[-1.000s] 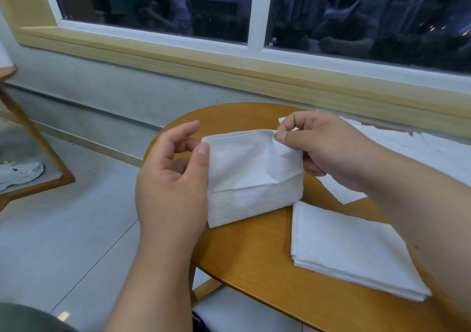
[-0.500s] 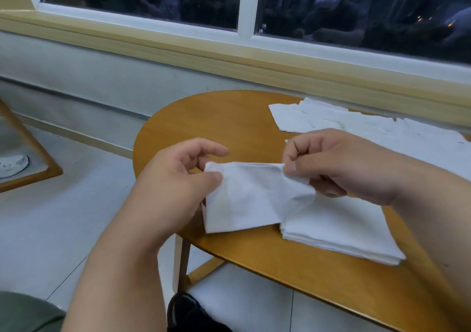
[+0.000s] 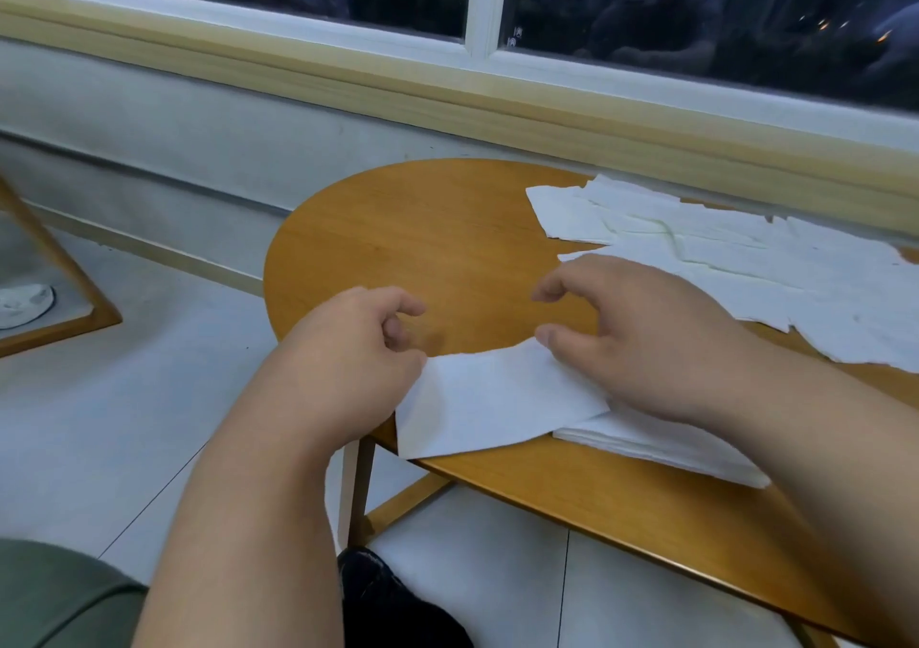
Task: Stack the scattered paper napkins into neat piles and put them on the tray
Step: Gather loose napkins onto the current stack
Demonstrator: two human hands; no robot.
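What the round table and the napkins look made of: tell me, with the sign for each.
Table: looks like wood or wood veneer, honey-coloured, smooth satin finish; faint grain lines and a soft sheen show. The top napkin, the stack and the scattered napkins: thin white paper tissue, matte; soft creases and uneven edges show.

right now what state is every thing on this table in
top napkin, folded, askew, half on the pile, one corner past the table edge
napkin pile, stacked, edges roughly squared
loose napkins, scattered flat, overlapping, by the window
left hand, at the top napkin's left edge, grip hidden
right hand, thumb on the top napkin, fingers arched clear
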